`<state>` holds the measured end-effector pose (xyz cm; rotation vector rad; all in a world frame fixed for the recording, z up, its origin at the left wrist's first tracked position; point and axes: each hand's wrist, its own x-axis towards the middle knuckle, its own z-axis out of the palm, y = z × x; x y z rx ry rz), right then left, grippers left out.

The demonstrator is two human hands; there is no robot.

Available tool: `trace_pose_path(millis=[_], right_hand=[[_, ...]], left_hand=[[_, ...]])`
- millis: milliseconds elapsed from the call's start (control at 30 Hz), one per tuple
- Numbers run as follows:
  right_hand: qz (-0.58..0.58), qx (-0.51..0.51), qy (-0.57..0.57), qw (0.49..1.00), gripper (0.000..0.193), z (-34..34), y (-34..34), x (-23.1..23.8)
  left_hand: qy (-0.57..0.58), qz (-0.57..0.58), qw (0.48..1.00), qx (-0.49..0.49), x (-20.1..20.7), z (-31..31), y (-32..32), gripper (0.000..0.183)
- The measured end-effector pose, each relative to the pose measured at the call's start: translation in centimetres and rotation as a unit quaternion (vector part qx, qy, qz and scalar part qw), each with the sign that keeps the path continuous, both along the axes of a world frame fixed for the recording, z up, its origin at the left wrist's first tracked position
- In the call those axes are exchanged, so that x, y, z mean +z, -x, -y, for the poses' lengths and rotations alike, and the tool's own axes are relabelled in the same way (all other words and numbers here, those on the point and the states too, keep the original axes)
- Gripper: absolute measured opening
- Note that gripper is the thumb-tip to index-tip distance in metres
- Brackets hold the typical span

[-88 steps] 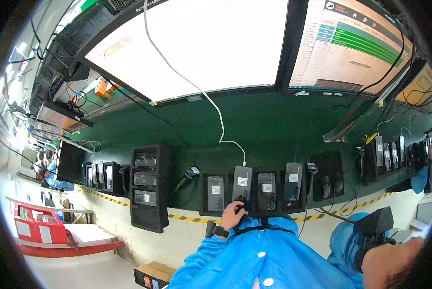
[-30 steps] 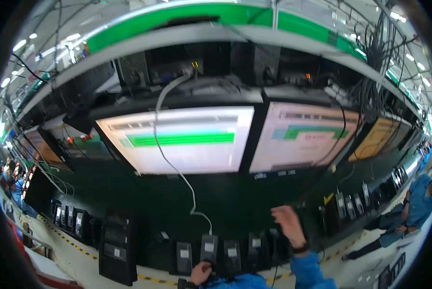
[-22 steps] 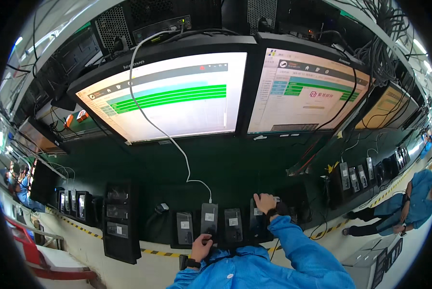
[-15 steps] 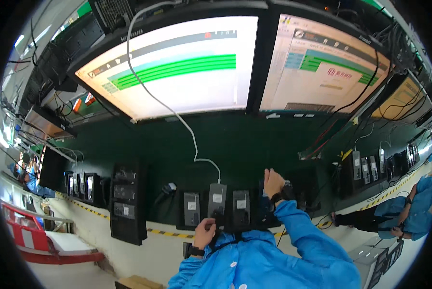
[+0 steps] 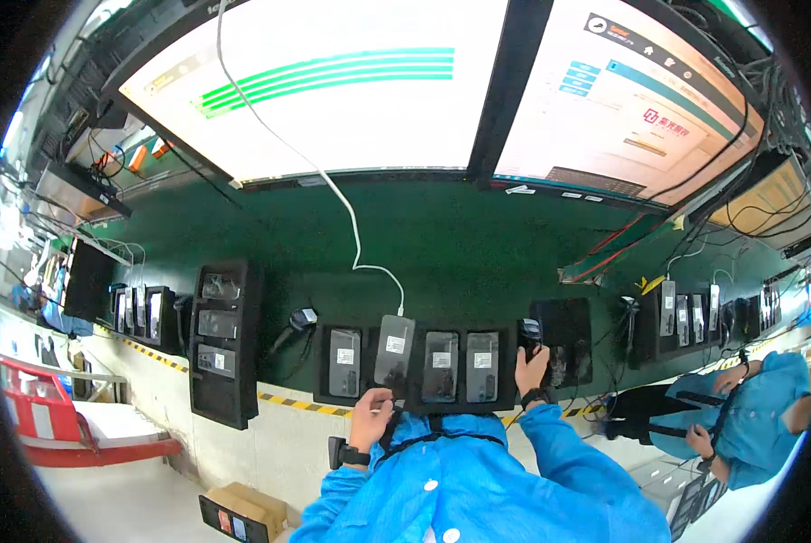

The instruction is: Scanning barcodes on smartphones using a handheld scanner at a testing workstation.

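Note:
Several grey phones with white labels lie in a black tray [image 5: 324, 401] in front of me. A white cable [image 5: 355, 240] runs down to the top end of the tilted phone [image 5: 393, 362], second from the left. Close to that phone's lower end is my left hand [image 5: 370, 420], its fingers loosely bent and apart, with nothing visible in them. To the right of the tray my right hand [image 5: 531, 366] is wrapped round a dark handheld scanner [image 5: 531, 331]. The rightmost phone [image 5: 482, 362] lies flat just left of that hand.
Two large monitors [image 5: 333, 118] stand at the back. At left are a second black tray [image 5: 222, 389] and another scanner [image 5: 303, 319]. A dark pad [image 5: 568, 312] lies to the right, with a tray of phones beyond. A person in blue [image 5: 749, 416] stands at right.
My right hand has drawn down toward me and closed round the scanner. The rightmost phone now shows uncovered. My left hand stays by the cabled phone; the whole view has tilted.

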<state>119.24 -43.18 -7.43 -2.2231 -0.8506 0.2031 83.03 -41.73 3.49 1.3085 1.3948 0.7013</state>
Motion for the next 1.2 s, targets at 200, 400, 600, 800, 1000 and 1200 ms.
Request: trace_pose_path(millis=[200, 400, 600, 800, 1000, 1200], right_hand=[[-0.175, 0.035, -0.116, 0.977, 0.031, 0.7, -3.8, -3.6], [-0.492, 0.168, -0.085, 0.850, 0.027, 2.8, 4.3, 7.8], [-0.609, 0.093, -0.006, 0.788, 0.031, 2.5, 11.1, 10.1], [-0.603, 0.118, -0.012, 0.789, 0.029, 3.0, 11.1, 10.8], [-0.631, 0.156, -0.006, 0.760, 0.033, 3.0, 9.0, 11.1], [-0.653, 0.160, 0.012, 0.740, 0.031, 2.2, 5.4, 11.3]], left_hand=[[0.007, 0.021, 0.998, -0.065, -0.8, -1.3, -1.7, 0.021], [-0.008, 0.061, 0.993, -0.099, -3.3, -3.4, -3.8, 0.024], [-0.004, 0.056, 0.993, -0.106, -3.6, -5.1, -5.7, 0.025], [-0.045, 0.035, 0.991, -0.118, -4.3, -5.6, -6.7, 0.028], [-0.069, -0.054, 0.975, -0.206, -9.1, -5.1, -8.3, 0.050], [0.053, 0.012, 0.992, -0.114, -4.7, -6.1, -11.4, 0.042]])
